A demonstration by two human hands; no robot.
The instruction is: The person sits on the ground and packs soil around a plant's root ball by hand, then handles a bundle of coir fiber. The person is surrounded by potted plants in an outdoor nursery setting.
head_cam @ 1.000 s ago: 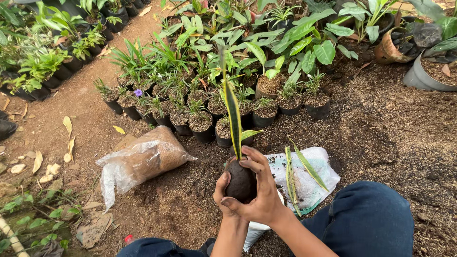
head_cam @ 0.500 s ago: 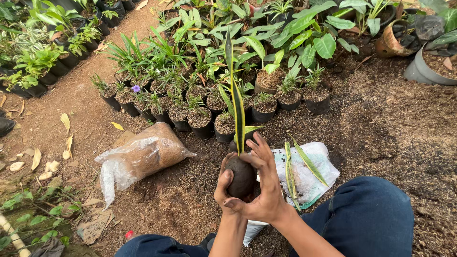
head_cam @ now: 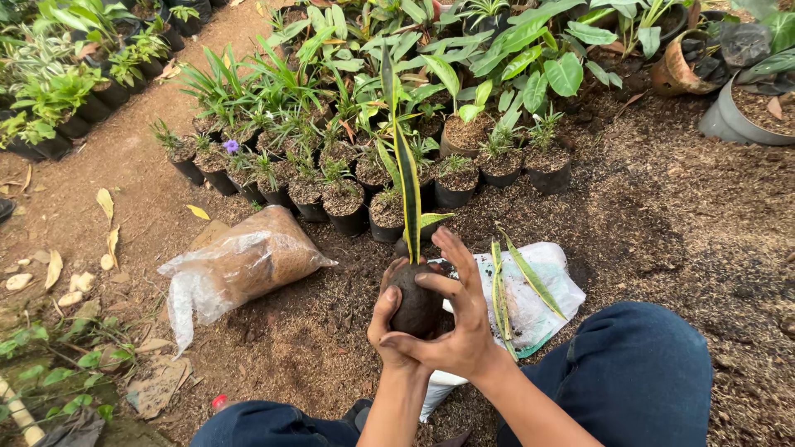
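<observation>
Bare soil (head_cam: pixel 679 215) spreads under us, a clear bag of husk (head_cam: pixel 240 269) at 9 o'clock. Our left hand (head_cam: pixel 387 319) and right hand (head_cam: pixel 460 319) now clasp the plant's dark root ball (head_cam: pixel 414 306) tighter than 1 second ago, fingers pressed around it, white sack (head_cam: pixel 551 285) at 3 o'clock.

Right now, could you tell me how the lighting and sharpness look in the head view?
Head view: soft, even daylight, no hard shadows or glare; both hands, left hand and right hand, and the soil ball they cup are sharp; the clear plastic bag shows mild sheen; wide-angle lens bends the edges slightly.
</observation>
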